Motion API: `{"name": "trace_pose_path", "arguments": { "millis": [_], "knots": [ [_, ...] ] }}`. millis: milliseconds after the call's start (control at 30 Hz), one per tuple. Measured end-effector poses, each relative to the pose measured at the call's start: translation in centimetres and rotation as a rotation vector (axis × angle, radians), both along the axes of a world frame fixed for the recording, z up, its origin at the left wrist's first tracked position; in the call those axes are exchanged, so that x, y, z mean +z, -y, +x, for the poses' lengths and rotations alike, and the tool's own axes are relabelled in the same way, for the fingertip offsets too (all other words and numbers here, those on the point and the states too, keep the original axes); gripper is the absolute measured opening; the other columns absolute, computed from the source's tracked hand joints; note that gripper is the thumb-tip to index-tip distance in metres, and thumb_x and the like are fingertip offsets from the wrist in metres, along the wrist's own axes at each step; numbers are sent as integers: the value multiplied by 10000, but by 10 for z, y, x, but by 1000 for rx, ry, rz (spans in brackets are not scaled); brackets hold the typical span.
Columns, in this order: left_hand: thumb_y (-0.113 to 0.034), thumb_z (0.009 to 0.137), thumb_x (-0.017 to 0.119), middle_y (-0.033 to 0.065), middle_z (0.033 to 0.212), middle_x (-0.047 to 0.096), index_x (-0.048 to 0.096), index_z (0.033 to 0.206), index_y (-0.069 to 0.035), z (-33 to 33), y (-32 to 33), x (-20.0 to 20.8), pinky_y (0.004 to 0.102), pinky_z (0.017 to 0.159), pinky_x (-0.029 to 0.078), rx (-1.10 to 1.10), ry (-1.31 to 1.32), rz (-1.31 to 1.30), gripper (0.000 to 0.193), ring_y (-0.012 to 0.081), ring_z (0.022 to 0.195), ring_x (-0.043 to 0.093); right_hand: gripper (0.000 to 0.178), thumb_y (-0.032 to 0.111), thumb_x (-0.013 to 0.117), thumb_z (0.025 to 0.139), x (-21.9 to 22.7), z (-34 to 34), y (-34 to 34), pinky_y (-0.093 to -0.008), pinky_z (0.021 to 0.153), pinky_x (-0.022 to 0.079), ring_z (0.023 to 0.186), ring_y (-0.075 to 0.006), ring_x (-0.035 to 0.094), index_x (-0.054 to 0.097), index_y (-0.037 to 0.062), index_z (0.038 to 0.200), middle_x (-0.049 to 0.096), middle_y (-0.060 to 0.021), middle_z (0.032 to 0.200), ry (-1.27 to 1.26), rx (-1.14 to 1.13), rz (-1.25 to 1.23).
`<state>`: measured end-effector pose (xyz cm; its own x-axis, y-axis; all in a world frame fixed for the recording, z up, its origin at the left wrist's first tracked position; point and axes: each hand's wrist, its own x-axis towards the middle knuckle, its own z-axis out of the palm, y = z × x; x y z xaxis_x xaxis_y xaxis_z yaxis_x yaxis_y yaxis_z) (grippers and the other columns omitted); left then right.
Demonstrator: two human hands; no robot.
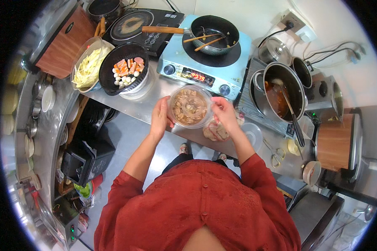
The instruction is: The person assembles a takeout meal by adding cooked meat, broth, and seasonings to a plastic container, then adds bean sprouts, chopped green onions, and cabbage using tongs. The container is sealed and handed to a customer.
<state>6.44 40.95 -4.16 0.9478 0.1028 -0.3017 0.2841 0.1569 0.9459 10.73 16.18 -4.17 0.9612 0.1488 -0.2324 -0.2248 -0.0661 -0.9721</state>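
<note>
The clear tub (189, 125) is held near the front of the surface (159, 87), its sides in the grip of left hand (158, 118) and right hand (225, 113); it is best kept level and squeezed lightly.

Two bare hands (160, 115) are in view, with one round clear plastic container (189, 126) of brownish pieces. There are two cookers, one light blue (171, 58) and one flat black (155, 39); one dark, wooden-handled pan (222, 27); two slim wooden chopsticks (208, 44); one round black ribbed basket (134, 80); one large round metal pot (280, 71); one long dark-handled ladle (296, 127); one pair of metal scissors (276, 160); and two brown wood-grain boxes (335, 140).
</note>
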Motion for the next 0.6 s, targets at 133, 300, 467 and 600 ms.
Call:
{"name": "trace_pose_path", "arguments": {
  "millis": [133, 300, 467, 600],
  "knots": [
    [-90, 953, 536, 82, 984, 471, 420, 1387, -57, -11, 7, 16, 227, 391, 477, 69, -16, -16, 451, 121, 527, 573, 246, 88, 593, 903, -2, -3, -17, -253, 416, 428, 523, -95, 527, 537, 53, 1140, 545, -35, 776, -55, -2, -116],
    [-3, 924, 540, 71, 951, 468, 408, 1404, -107, -15, 8, 1, 254, 468, 560, 65, -31, -7, 508, 142, 573, 597, 258, 84, 551, 933, 2, -6, -18, -255, 431, 445, 523, -97, 521, 512, 68, 1188, 553, -35, 771, -203, -29, -5],
    [-256, 943, 599, 129, 1105, 547, 394, 1381, -54, -13, 10, -22, 265, 482, 572, 149, -197, -83, 524, 167, 677, 632, 456, 88, 464, 955, -12, -10, -24, -290, 489, 545, 701, -183, 622, 356, 89, 1398, 561, -126, 1079, -158, 84, 49],
    [-598, 948, 416, 110, 1285, 523, 354, 1414, -67, -18, 8, -15, 374, 691, 564, -32, -226, -132, 709, 217, 1027, 596, 440, 32, 427, 945, -8, -26, -36, -339, 505, 576, 584, -224, 653, 324, 72, 1370, 584, -164, 979, -222, 62, 176]
  ]
}}
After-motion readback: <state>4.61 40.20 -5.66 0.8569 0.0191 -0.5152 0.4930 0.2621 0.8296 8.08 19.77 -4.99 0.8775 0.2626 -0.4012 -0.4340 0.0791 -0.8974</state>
